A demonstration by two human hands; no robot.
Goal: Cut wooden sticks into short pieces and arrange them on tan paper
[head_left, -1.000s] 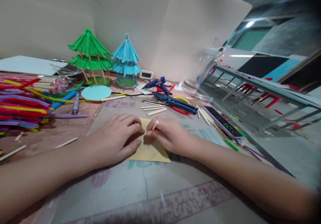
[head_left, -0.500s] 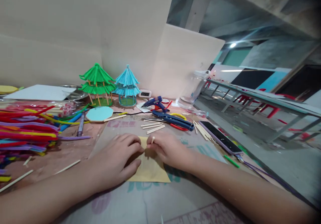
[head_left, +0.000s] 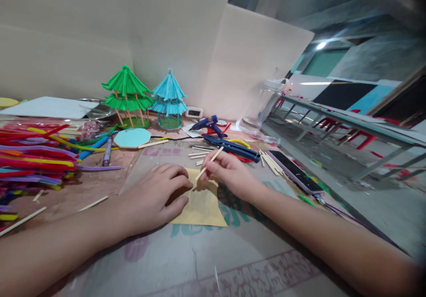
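The yellow paper is laid flat on a printed board, perhaps so that the tabletop is protected. A pale stick is pinched between the thumb and fingers of the right hand, slanted over the paper's far part; the grip is kept near its middle, probably so that both ends are left free. Whether the paper is touched by its lower end cannot be told. The left hand is rested across the paper's left side, thumb and curled fingers apart, nothing seen between them; the sheet is probably steadied by it.

Beyond the paper, loose sticks, a blue-handled tool and a glue gun are set, presumably within easy reach. Coloured pipe cleaners are heaped to its left; a phone is laid to its right. Farther behind it, two model pavilions are backed by a pale panel. In the room right of the paper, a long table and red stools are seen.
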